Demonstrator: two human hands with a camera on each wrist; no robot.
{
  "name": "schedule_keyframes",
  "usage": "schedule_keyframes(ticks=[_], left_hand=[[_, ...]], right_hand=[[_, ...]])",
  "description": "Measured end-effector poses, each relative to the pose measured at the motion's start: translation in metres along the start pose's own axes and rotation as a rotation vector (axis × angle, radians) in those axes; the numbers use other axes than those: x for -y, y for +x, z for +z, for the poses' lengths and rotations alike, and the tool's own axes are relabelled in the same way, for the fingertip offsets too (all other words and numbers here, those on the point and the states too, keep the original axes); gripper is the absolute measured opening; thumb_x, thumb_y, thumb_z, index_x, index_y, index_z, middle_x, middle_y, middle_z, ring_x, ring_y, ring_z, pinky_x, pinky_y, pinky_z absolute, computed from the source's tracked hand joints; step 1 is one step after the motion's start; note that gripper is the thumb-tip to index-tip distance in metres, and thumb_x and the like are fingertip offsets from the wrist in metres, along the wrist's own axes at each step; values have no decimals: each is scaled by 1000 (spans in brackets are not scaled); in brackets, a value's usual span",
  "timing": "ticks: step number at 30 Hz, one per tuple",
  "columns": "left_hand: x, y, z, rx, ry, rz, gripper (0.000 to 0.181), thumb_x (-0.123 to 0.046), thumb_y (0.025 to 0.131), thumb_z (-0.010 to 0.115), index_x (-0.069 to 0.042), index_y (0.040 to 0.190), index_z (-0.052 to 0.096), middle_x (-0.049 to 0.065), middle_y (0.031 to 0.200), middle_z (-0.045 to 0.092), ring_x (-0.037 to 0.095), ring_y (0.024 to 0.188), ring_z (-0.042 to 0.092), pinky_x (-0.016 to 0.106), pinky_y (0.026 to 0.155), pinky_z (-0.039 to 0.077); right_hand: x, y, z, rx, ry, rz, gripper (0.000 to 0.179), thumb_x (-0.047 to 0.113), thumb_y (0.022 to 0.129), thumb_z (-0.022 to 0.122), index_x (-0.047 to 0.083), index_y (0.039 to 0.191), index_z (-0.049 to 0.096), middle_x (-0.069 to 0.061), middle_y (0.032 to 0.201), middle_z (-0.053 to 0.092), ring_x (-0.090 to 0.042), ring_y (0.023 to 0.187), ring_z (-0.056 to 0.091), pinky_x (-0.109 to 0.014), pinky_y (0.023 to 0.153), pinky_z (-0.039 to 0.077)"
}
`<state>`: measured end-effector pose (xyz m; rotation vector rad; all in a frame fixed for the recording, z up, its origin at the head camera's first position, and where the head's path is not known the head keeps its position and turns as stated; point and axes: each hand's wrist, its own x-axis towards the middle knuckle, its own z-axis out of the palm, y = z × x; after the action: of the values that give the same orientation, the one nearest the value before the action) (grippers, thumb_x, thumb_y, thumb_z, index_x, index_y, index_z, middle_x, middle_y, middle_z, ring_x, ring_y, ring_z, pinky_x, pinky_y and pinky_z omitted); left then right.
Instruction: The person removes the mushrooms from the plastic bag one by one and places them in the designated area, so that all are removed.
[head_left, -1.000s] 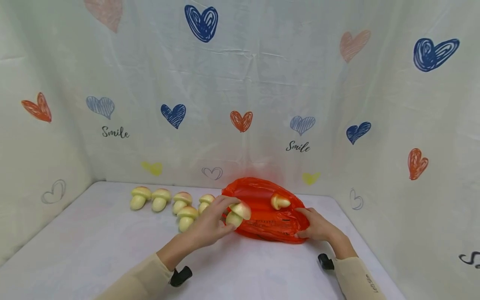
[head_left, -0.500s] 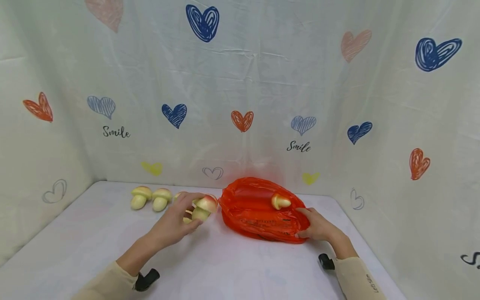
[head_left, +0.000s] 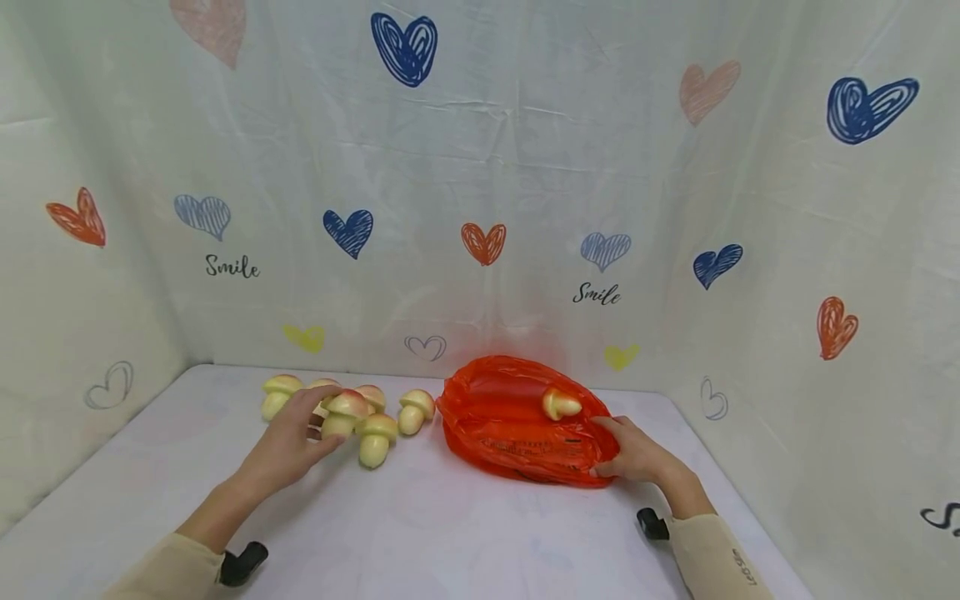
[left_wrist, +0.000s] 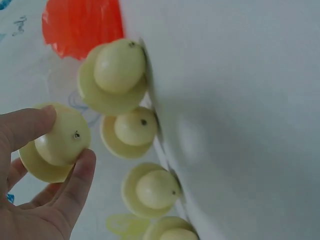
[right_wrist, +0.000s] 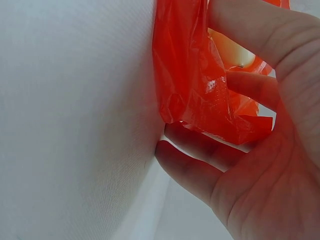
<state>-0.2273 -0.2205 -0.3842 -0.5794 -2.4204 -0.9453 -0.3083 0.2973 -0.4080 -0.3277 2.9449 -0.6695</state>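
My left hand (head_left: 281, 446) pinches a toy mushroom (head_left: 345, 412), with a pinkish-yellow cap and pale stem, between thumb and fingers. In the left wrist view this mushroom (left_wrist: 65, 142) appears stem-end on, clear of the others. Close to it on the table are several similar mushrooms, among them a front one (head_left: 377, 442) and a right one (head_left: 416, 412); the held one and my hand partly hide others. At the right, my right hand (head_left: 637, 450) grips the edge of a red plastic bag (head_left: 517, 450). Inside the bag lies one mushroom (head_left: 561, 404) on its side.
Everything rests on a white-covered table (head_left: 450, 533). A pale curtain (head_left: 525, 175) printed with hearts and the word Smile closes off the back and sides. Black wrist-camera mounts (head_left: 243, 564) stick out below both sleeves.
My left hand has moved left with the mushroom, from the bag's opening to the mushrooms on the left. My right hand and the bag stay in place.
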Motion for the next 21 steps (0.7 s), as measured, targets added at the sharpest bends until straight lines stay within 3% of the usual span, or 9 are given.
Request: schedule_keyframes(ticks=[9, 17, 21], left_hand=[[17, -3, -6, 71, 20, -134, 59, 0, 76, 76, -4, 127, 47, 20, 117, 47, 23, 80, 60, 28, 65, 52], [23, -5, -5, 103, 69, -145, 59, -1, 74, 78, -1, 125, 48, 21, 115, 50, 28, 87, 56, 30, 66, 52], [27, -5, -3, 133, 103, -182, 57, -5, 74, 78, -3, 123, 48, 21, 109, 51, 27, 83, 56, 32, 66, 50]], right_hand=[[1, 0, 0, 0, -4, -1, 85, 32, 69, 84, 14, 142, 44, -17, 136, 40, -34, 119, 44, -57, 91, 45], [-1, 1, 1, 1, 3, 6, 86, 33, 69, 84, 14, 142, 44, -17, 137, 39, -35, 120, 44, -57, 91, 45], [-1, 1, 2, -2, 5, 12, 86, 33, 68, 85, 15, 142, 44, -17, 138, 39, -34, 121, 44, -57, 91, 45]])
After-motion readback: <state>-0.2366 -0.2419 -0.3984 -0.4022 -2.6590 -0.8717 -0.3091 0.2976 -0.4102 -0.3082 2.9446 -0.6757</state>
